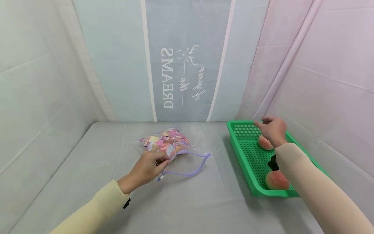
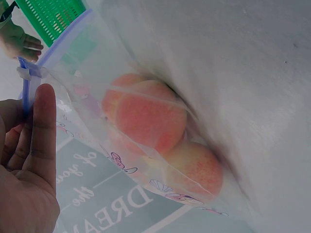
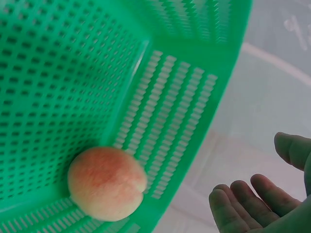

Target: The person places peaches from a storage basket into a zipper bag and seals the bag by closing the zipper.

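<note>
**A:** While the left hand (image 1: 146,169) sits at lower centre of the head view, note its state: fingers curled, pinching the purple-edged mouth of the printed zip bag (image 1: 168,144). In the left wrist view the thumb lies along the zip strip beside the white slider (image 2: 28,74), upper left of that frame.

**B:** Bag contents?

**A:** Peaches in the bag (image 2: 150,119), at least two showing through the film, mid-frame. The bag lies on the grey table cloth (image 1: 187,201), left of the green basket (image 1: 248,169), apart from it.

**B:** Right hand?

**A:** The right hand (image 1: 271,130) is over the far end of the basket, right of centre in the head view. Fingers relaxed and spread, holding nothing; the right wrist view shows the bare fingertips (image 3: 243,194) at lower right. A far peach (image 1: 264,143) lies just below the hand in the basket; whether skin touches fruit, I cannot tell. A near peach (image 1: 276,180) rests by the front rim.

**B:** Step in hand?

**A:** Judgement: moving peaches from basket to bag, midway; some bagged, two left. The right hand looks poised to take the far one.

**B:** Next move calls for?

**A:** Closing the fingers around the far peach, lifting clear of the basket wall, and carrying it left, with the left hand holding the bag mouth open wide enough. The film is limp, so the mouth may sag shut.
</note>
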Motion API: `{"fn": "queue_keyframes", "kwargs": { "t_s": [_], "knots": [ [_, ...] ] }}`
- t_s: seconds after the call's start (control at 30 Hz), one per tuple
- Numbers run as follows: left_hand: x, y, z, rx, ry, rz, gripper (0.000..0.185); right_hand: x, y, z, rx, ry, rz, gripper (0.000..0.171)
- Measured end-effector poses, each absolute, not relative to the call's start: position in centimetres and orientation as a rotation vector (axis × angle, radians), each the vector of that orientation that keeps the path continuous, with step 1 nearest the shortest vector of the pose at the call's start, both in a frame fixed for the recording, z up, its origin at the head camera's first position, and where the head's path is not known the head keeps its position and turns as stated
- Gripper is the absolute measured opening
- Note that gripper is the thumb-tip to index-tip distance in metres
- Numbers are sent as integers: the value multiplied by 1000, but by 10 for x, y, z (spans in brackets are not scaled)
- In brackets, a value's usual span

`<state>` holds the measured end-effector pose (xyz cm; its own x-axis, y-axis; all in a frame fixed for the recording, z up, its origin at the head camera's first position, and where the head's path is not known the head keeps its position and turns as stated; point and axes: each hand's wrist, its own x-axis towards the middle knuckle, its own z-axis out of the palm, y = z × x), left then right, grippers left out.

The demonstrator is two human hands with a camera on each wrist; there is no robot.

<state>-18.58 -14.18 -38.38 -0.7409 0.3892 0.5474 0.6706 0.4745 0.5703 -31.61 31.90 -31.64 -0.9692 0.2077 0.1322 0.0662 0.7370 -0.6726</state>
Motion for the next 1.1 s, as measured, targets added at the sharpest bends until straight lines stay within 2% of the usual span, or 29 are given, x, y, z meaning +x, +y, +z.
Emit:
{"fn": "queue_keyframes", "kwargs": {
  "t_s": [0.53,1.1],
  "knots": [
    [-186,-142,-381,-876,-2400,-1157,18,-332,354,-333,-451,-2867,1002,76],
    [-184,-144,-381,-871,-2410,-1169,17,-332,362,-344,-605,-2933,944,85]
  ]
}}
